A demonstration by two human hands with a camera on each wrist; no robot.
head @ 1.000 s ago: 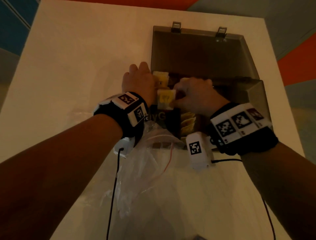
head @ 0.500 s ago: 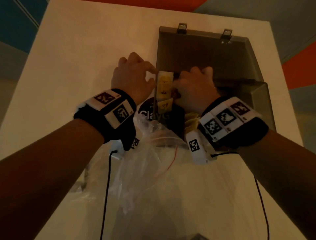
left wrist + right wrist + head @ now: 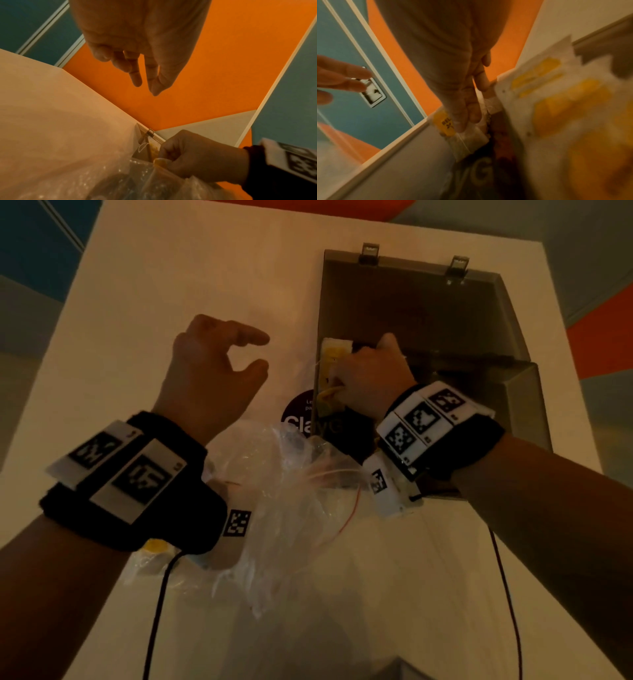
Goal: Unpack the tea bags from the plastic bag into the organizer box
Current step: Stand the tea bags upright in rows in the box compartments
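The right hand's fingers point(image 3: 467, 119) curl round and press a yellow-labelled tea bag point(image 3: 334, 361) into the left column of the organizer box point(image 3: 513, 392), centre right of the head view, probably seating it in the row. The tea bags stand on edge, the row's long axis running toward the top of the frame. The left hand point(image 3: 212, 371), centre left above the desk point(image 3: 171, 285), hangs loosely spread, holding nothing. The plastic bag point(image 3: 291, 508) lies crumpled below.

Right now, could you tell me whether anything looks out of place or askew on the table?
Nothing is spilled or damaged. The plastic bag lies crumpled against the organizer box, whose lid is open. The right hand presses tea bags in; the left hand is empty.
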